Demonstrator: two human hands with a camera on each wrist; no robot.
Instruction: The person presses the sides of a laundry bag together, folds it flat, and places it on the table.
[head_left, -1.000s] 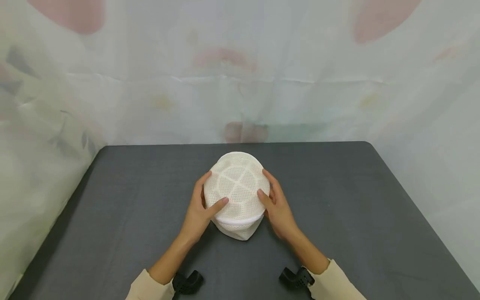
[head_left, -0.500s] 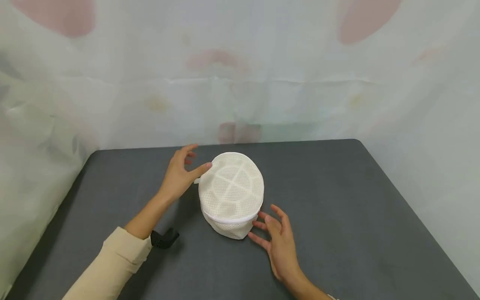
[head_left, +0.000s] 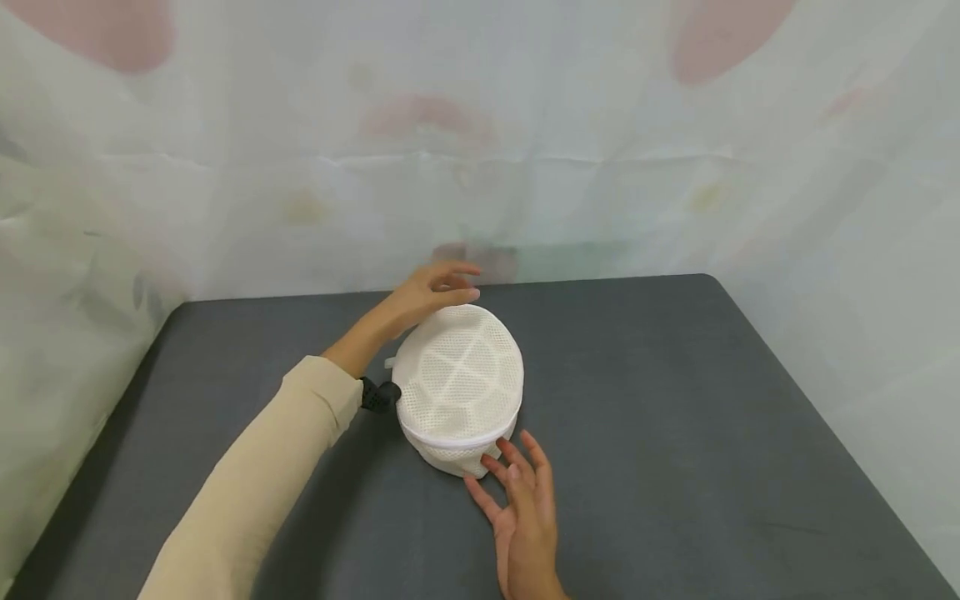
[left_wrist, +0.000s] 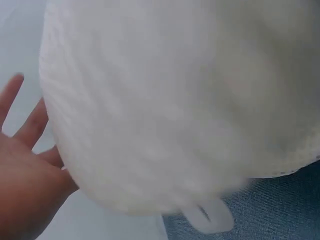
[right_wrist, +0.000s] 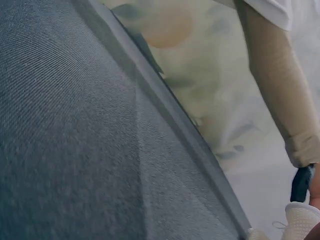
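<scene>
L hand [head_left: 431,293] moved to mesh bag [head_left: 457,379] far rim, fingers relaxed; R hand [head_left: 521,508] flat, touching near side.

Your round white mesh-cloth bag [head_left: 459,379] looks open-weave and matt; the dark grey bench [head_left: 675,400] under it shows a fine, matt fabric-like texture.

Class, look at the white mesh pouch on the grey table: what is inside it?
Nothing inside can be made out. The mesh pouch is closed and domed, its weave too dense. The left hand is at its far edge, the right hand at its near side.
</scene>
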